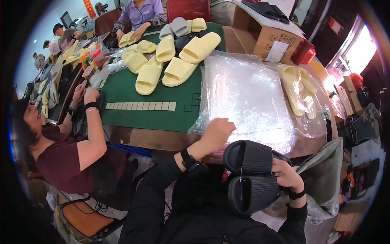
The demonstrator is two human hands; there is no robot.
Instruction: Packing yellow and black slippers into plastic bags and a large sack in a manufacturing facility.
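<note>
My right hand (286,174) grips a pair of black slide slippers (258,156), held side by side above my lap, right of the middle. A thin white tie hangs between the two slippers. My left hand (217,133), with curled fingers, rests at the near edge of a stack of clear plastic bags (248,93) on the table. Its fingertips are partly hidden, so whether they pinch a bag does not show. Right of the stack lies a pair of pale yellow slippers (298,87) under clear plastic.
Several pale yellow slippers (148,77) lie on the green mat (134,116), near a row of small pale labels (140,106). A cardboard box (272,38) stands far right. One co-worker (71,150) sits at my left, another (144,16) across the table.
</note>
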